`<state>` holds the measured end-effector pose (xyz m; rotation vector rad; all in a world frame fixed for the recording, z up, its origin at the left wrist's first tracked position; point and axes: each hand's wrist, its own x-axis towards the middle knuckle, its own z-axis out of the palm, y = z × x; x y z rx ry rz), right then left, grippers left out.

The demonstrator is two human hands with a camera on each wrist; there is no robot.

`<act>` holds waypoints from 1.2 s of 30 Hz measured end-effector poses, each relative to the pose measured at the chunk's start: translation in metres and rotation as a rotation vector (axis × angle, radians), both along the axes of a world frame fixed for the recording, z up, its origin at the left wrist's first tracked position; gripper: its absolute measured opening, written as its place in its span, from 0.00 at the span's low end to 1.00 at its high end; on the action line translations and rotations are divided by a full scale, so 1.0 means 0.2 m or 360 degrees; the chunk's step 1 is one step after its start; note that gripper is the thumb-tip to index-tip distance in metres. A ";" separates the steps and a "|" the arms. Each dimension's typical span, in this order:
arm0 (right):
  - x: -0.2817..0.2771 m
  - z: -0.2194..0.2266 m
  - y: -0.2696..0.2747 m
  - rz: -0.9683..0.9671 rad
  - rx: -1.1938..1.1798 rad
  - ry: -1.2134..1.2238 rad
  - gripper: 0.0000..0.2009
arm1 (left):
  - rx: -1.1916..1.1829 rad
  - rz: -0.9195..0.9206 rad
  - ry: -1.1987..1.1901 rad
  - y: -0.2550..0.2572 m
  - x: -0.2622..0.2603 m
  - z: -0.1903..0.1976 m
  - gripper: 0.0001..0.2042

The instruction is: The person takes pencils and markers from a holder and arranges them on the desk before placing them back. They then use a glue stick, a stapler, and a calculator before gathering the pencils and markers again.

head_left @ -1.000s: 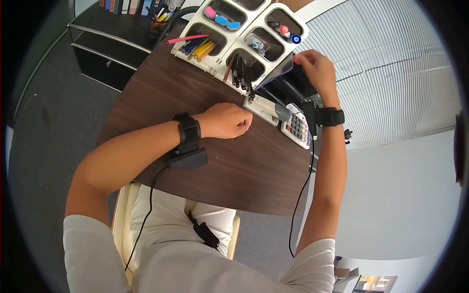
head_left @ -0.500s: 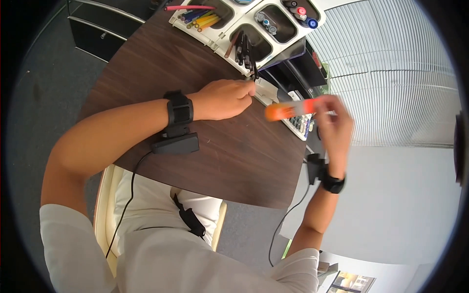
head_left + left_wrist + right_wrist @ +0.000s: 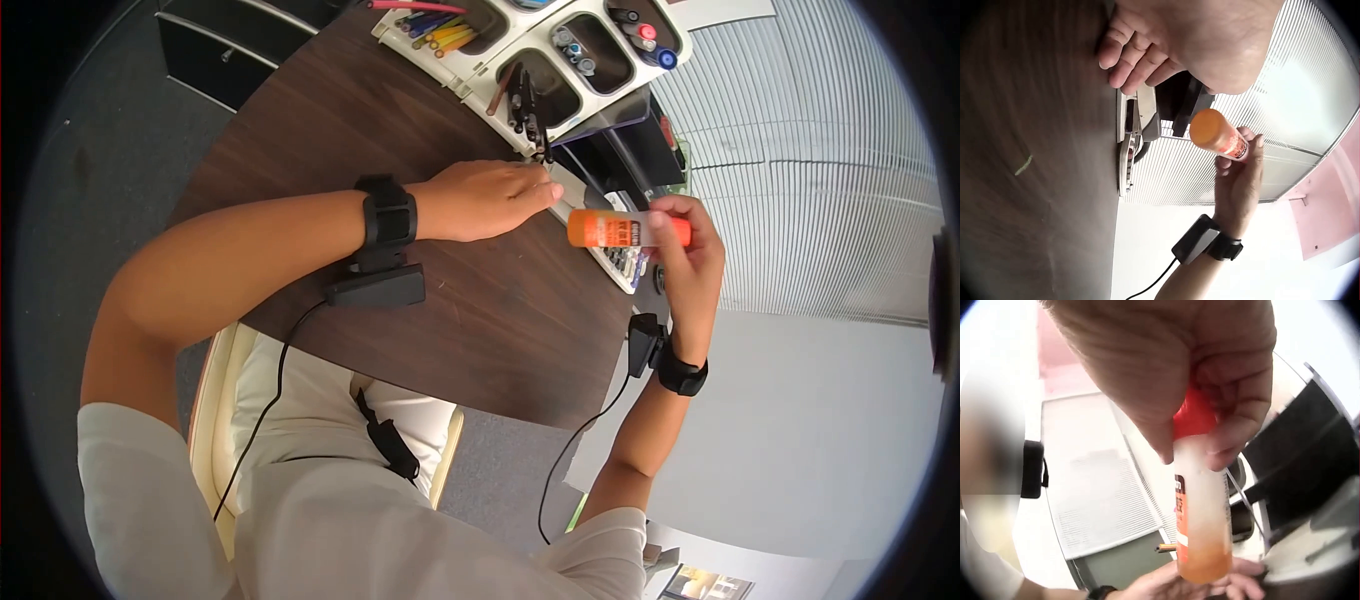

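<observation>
My right hand (image 3: 692, 250) holds a glue bottle (image 3: 606, 229) by its red cap end, thumb on one side and fingers on the other. The bottle lies sideways above the desk, its orange base toward my left hand (image 3: 482, 200). In the right wrist view, the bottle (image 3: 1202, 512) is translucent with an orange label and orange base. My left hand holds nothing; its fingers (image 3: 1138, 59) are loosely bent close over the desk in the left wrist view. Beyond its fingertips sits a white and grey stapler (image 3: 1147, 106).
A white compartment organizer (image 3: 462, 85) at the back of the desk (image 3: 470, 320) holds black pens (image 3: 522, 105), pencils and markers (image 3: 645, 45). A calculator (image 3: 628, 268) lies beneath the bottle. Ribbed blinds (image 3: 800, 200) stand to the right. Cables hang from both wrist cameras.
My right hand has come back from beside the organizer with the glue bottle, and now holds it steady over the calculator. My left hand stays over the desk, its fingers looser than before.
</observation>
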<state>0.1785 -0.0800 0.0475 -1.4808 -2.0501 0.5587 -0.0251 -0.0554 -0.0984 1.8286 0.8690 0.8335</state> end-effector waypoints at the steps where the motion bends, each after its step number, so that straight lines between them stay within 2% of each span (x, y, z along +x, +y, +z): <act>1: 0.02 -0.04 0.01 -0.0052 -0.0177 -0.0009 0.08 | 0.0037 -0.0009 0.0003 0.00 0.01 -0.01 0.22; 2: 0.05 -0.11 0.03 -0.0103 -0.0348 -0.0021 0.10 | 0.0079 -0.0017 0.0004 0.01 0.01 -0.02 0.21; 4: 0.10 -0.28 0.01 -0.0024 -0.0370 -0.0412 0.12 | 0.0122 0.0001 -0.0009 0.00 0.02 -0.02 0.20; 5: 0.12 -0.30 0.00 -0.0008 -0.0370 -0.0414 0.12 | 0.0166 0.0015 -0.0013 0.00 0.01 -0.02 0.19; 7: 0.16 -0.33 -0.02 -0.0093 -0.0569 -0.0063 0.14 | 0.0240 0.0019 0.0040 0.01 0.00 -0.02 0.19; 8: 0.17 -0.34 -0.02 -0.0094 -0.0587 -0.0060 0.14 | 0.0312 -0.0007 0.0087 0.00 0.00 -0.03 0.18; 9: 0.19 -0.34 -0.04 -0.0143 -0.0655 0.0414 0.16 | 0.0483 0.0033 0.0140 0.00 -0.01 -0.04 0.17; 10: 0.21 -0.34 -0.05 -0.0193 -0.0699 0.0889 0.18 | 0.0479 0.0018 0.0139 0.00 0.00 -0.04 0.17; 11: 0.25 -0.34 -0.03 -0.0114 -0.0855 0.0940 0.21 | 0.0318 -0.0011 0.0072 0.02 0.00 -0.04 0.16; 12: 0.27 -0.37 -0.03 -0.0125 -0.0846 0.0941 0.21 | 0.0160 -0.0038 0.0006 0.04 0.01 -0.04 0.15; 14: 0.29 -0.43 -0.02 -0.0116 -0.0558 -0.0195 0.20 | 0.0183 -0.0045 0.0025 0.04 0.02 -0.05 0.14; 15: 0.31 -0.45 -0.01 -0.0140 -0.0445 -0.0360 0.19 | 0.0199 -0.0032 0.0047 0.04 0.02 -0.05 0.12; 16: 0.33 -0.44 -0.02 -0.0137 -0.0446 -0.0361 0.19 | 0.0209 -0.0016 0.0070 0.04 0.01 -0.06 0.11; 18: 0.31 -0.39 -0.04 -0.0352 -0.0840 0.0533 0.20 | 0.0259 -0.0021 0.0044 0.04 0.01 -0.07 0.10; 19: 0.32 -0.40 -0.04 -0.0336 -0.0988 0.1028 0.20 | 0.0318 -0.0034 0.0019 0.04 0.01 -0.07 0.09; 20: 0.32 -0.42 -0.04 -0.0343 -0.0986 0.1032 0.20 | 0.0318 -0.0042 0.0020 0.04 0.01 -0.07 0.09; 22: 0.31 -0.46 -0.04 -0.0104 -0.0574 -0.0210 0.20 | 0.0270 -0.0043 0.0003 0.04 0.00 -0.06 0.08; 24: 0.30 -0.42 -0.04 -0.0158 -0.0508 -0.0334 0.20 | 0.0302 -0.0051 -0.0003 0.04 0.01 -0.07 0.08; 27: 0.32 -0.37 -0.02 -0.0370 -0.0960 0.1061 0.22 | 0.0321 -0.0042 -0.0015 0.04 0.01 -0.08 0.07; 28: 0.32 -0.40 -0.02 -0.0373 -0.0960 0.1062 0.22 | 0.0325 -0.0045 -0.0012 0.04 0.01 -0.08 0.07; 30: 0.31 -0.44 0.00 -0.0110 -0.0517 -0.0262 0.21 | 0.0323 -0.0046 -0.0013 0.04 0.01 -0.07 0.07; 32: 0.33 -0.44 0.03 -0.0103 -0.0409 -0.0411 0.21 | 0.0316 -0.0037 -0.0013 0.04 0.00 -0.07 0.07; 34: 0.35 -0.40 0.04 -0.0349 -0.0906 0.0495 0.22 | 0.0321 -0.0055 -0.0004 0.04 0.00 -0.08 0.08; 35: 0.36 -0.39 0.04 -0.0283 -0.1062 0.0845 0.22 | 0.0316 -0.0048 -0.0006 0.04 0.01 -0.08 0.08; 36: 0.35 -0.41 0.04 -0.0283 -0.1063 0.0845 0.22 | 0.0320 -0.0052 -0.0001 0.04 0.01 -0.09 0.08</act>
